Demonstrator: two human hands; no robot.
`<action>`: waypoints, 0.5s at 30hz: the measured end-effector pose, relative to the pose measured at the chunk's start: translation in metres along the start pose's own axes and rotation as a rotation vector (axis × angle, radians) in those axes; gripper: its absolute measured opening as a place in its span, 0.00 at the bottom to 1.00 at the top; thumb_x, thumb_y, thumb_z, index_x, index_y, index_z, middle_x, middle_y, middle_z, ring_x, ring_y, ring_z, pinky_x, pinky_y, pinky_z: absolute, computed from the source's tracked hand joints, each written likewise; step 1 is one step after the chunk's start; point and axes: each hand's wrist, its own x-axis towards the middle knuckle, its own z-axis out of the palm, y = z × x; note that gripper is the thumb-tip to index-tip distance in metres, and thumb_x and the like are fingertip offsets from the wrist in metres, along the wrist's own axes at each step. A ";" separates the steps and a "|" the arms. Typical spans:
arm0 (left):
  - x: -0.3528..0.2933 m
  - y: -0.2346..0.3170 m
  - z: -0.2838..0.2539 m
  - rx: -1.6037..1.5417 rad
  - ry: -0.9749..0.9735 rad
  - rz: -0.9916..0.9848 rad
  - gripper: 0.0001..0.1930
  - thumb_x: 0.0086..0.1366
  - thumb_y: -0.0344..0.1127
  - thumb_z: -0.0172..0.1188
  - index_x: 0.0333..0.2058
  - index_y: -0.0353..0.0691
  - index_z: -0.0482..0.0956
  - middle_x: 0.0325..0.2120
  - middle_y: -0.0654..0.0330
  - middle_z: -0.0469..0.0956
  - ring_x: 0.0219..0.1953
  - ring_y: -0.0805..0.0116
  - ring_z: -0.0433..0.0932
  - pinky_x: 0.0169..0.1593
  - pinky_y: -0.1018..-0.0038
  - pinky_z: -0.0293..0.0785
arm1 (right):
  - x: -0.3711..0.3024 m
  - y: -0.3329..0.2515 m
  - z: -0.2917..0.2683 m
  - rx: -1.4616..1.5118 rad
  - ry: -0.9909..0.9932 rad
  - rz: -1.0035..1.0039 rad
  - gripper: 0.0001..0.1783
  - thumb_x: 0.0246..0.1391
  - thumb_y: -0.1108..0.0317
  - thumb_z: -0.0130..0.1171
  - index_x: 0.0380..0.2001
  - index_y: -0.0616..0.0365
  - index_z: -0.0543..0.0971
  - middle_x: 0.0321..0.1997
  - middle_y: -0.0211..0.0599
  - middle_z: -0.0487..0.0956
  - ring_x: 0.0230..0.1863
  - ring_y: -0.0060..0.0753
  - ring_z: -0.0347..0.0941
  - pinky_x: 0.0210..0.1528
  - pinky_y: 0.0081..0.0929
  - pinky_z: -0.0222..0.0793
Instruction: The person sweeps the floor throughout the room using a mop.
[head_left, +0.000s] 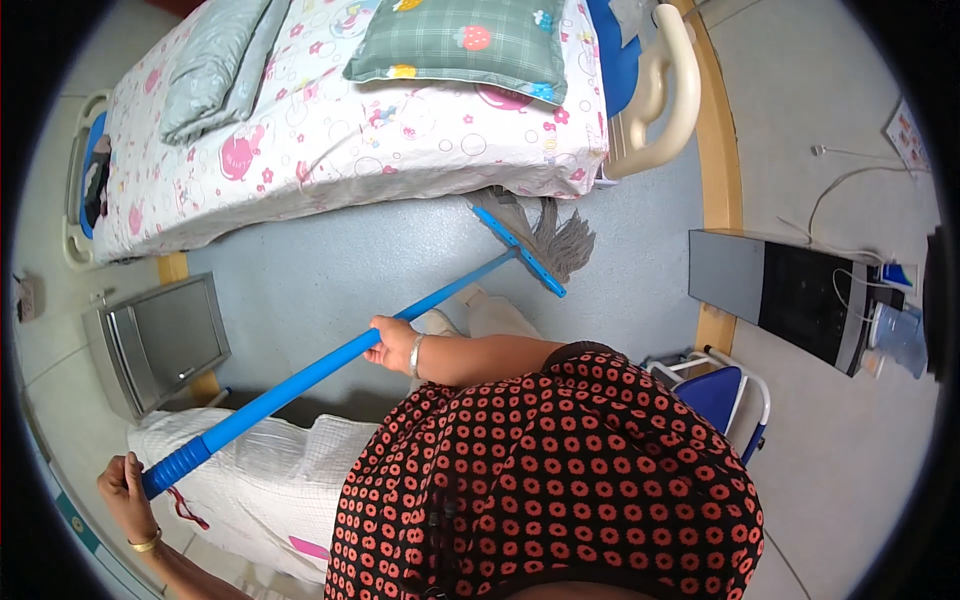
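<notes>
A mop [300, 383] with a blue pole slants from the lower left up to the grey floor. Its grey string head [562, 243], on a blue crossbar, lies on the floor beside the bed's hanging sheet, some strands at the sheet's edge. My left hand [128, 492], with a gold bracelet at the wrist, is closed at the ribbed grip on the pole's end. Farther down, my right hand [390, 343] wraps round the pole, a silver bangle on that wrist.
Ahead stands a bed [330, 160] with a flowered sheet, a green pillow [465, 50] and a folded quilt [222, 70]. To the right are a dark-fronted cabinet [790, 295] and a blue folding chair [710, 400]. A metal cabinet [165, 335] and a white-covered bed [260, 475] stand left.
</notes>
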 end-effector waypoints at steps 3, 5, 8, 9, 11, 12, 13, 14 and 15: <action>-0.007 0.027 0.001 0.019 0.016 0.087 0.15 0.55 0.32 0.47 0.12 0.32 0.60 0.08 0.64 0.57 0.14 0.79 0.52 0.18 0.81 0.50 | -0.004 -0.005 -0.011 0.034 0.022 -0.032 0.06 0.42 0.71 0.44 0.16 0.55 0.60 0.15 0.31 0.62 0.18 0.28 0.61 0.20 0.27 0.61; -0.024 0.044 -0.001 0.039 0.070 0.151 0.13 0.54 0.30 0.46 0.14 0.31 0.61 0.08 0.62 0.57 0.14 0.78 0.53 0.18 0.80 0.50 | -0.003 -0.005 -0.023 0.004 0.063 -0.052 0.04 0.42 0.70 0.44 0.20 0.56 0.61 0.18 0.34 0.63 0.20 0.28 0.62 0.20 0.27 0.61; -0.052 0.066 0.009 0.007 0.143 0.203 0.12 0.54 0.29 0.46 0.14 0.31 0.62 0.09 0.61 0.59 0.13 0.77 0.55 0.18 0.80 0.50 | 0.026 -0.019 -0.052 0.120 0.224 -0.049 0.05 0.43 0.69 0.44 0.24 0.57 0.61 0.22 0.36 0.64 0.21 0.29 0.62 0.20 0.27 0.60; -0.061 0.062 0.009 -0.004 0.111 0.199 0.11 0.55 0.30 0.45 0.16 0.32 0.62 0.10 0.63 0.58 0.14 0.78 0.53 0.18 0.80 0.48 | 0.027 -0.016 -0.055 0.114 0.224 -0.051 0.05 0.43 0.69 0.44 0.24 0.57 0.61 0.22 0.36 0.64 0.21 0.29 0.62 0.20 0.27 0.60; -0.077 0.054 0.007 0.031 0.134 0.224 0.11 0.55 0.29 0.45 0.16 0.32 0.62 0.10 0.63 0.57 0.14 0.78 0.53 0.18 0.80 0.48 | 0.030 -0.009 -0.060 0.041 0.291 0.003 0.06 0.44 0.68 0.43 0.27 0.57 0.61 0.24 0.36 0.64 0.22 0.29 0.61 0.21 0.27 0.60; -0.083 0.049 0.005 0.070 0.155 0.256 0.11 0.55 0.29 0.46 0.16 0.32 0.62 0.10 0.63 0.57 0.14 0.78 0.52 0.18 0.80 0.48 | 0.032 -0.002 -0.061 0.038 0.290 -0.002 0.06 0.44 0.68 0.43 0.27 0.57 0.61 0.24 0.36 0.64 0.22 0.29 0.61 0.21 0.27 0.60; -0.087 0.043 0.007 0.076 0.199 0.276 0.11 0.55 0.30 0.45 0.16 0.33 0.63 0.10 0.64 0.56 0.14 0.79 0.52 0.18 0.80 0.47 | 0.036 0.004 -0.062 -0.048 0.269 0.015 0.06 0.45 0.69 0.42 0.27 0.57 0.61 0.24 0.36 0.64 0.23 0.29 0.60 0.22 0.27 0.60; -0.089 0.022 0.005 -0.026 0.171 0.096 0.12 0.56 0.31 0.45 0.15 0.34 0.61 0.10 0.65 0.56 0.14 0.79 0.52 0.18 0.80 0.47 | 0.041 0.010 -0.064 -0.133 0.248 0.030 0.05 0.45 0.69 0.42 0.27 0.57 0.61 0.23 0.35 0.64 0.24 0.29 0.60 0.22 0.28 0.59; -0.094 0.014 0.001 -0.023 0.201 0.085 0.13 0.56 0.31 0.45 0.15 0.35 0.60 0.10 0.65 0.55 0.14 0.79 0.52 0.17 0.80 0.47 | 0.038 0.022 -0.058 -0.164 0.242 0.058 0.05 0.45 0.69 0.41 0.27 0.56 0.61 0.23 0.35 0.64 0.25 0.29 0.60 0.23 0.29 0.59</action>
